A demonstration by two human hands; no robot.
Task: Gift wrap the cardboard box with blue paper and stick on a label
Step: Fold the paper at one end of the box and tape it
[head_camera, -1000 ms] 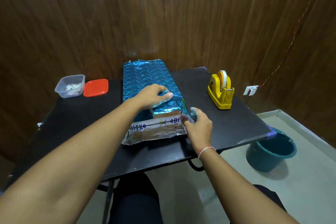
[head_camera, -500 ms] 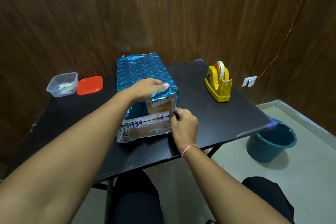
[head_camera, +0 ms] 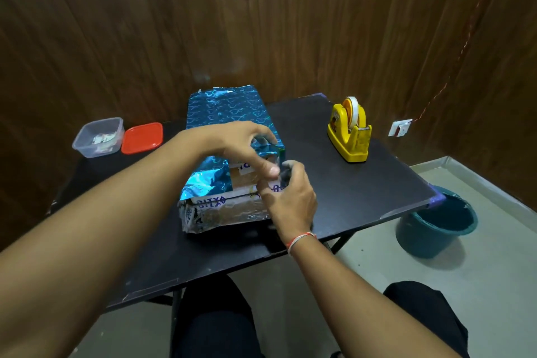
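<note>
The black table (head_camera: 348, 183) bears the cardboard box (head_camera: 247, 176) near its middle, its top sheathed in blue paper (head_camera: 226, 110), its near end still bare with a silvery flap lying below. Since a second ago the right hand (head_camera: 290, 197) has come off the right corner flap to the near face, fingers curled, their hold hidden. The left hand (head_camera: 241, 145), formerly flat on top, now curls over the near edge, pinching paper down: the end folds are under way.

left hand (head_camera: 238, 142) curled, fingers bent downward, right hand (head_camera: 287, 195) curled beside it
</note>
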